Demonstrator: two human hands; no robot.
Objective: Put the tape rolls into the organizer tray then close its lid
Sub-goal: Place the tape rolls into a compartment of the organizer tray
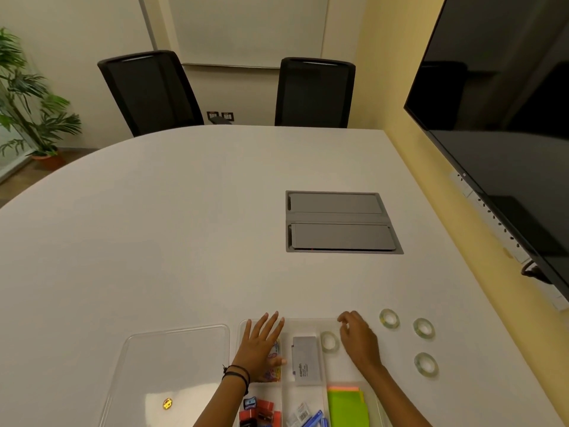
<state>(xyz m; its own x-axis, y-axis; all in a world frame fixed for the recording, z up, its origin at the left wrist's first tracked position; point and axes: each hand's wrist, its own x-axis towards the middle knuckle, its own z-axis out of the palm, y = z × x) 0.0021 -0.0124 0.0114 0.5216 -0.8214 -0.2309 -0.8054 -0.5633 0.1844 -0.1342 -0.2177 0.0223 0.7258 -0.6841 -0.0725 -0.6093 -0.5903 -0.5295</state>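
Here, left hand (261,346) spread flat on tray (311,322), right hand (358,337) loosely curled, empty

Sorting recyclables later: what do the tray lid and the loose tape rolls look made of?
Lid: likely clear, glossy plastic; the table shows through and light glints off it. Tape rolls: seemingly transparent film, shiny and faintly green; core material unclear.

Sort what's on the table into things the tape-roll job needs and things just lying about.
Job:
- three tape rolls on the table
- one tape roll in the tray
- organizer tray
- clear lid, lying beside the tray
- left hand, right hand

Lying about:
- grey cable hatch
- sticky notes, grey box, both in the tray
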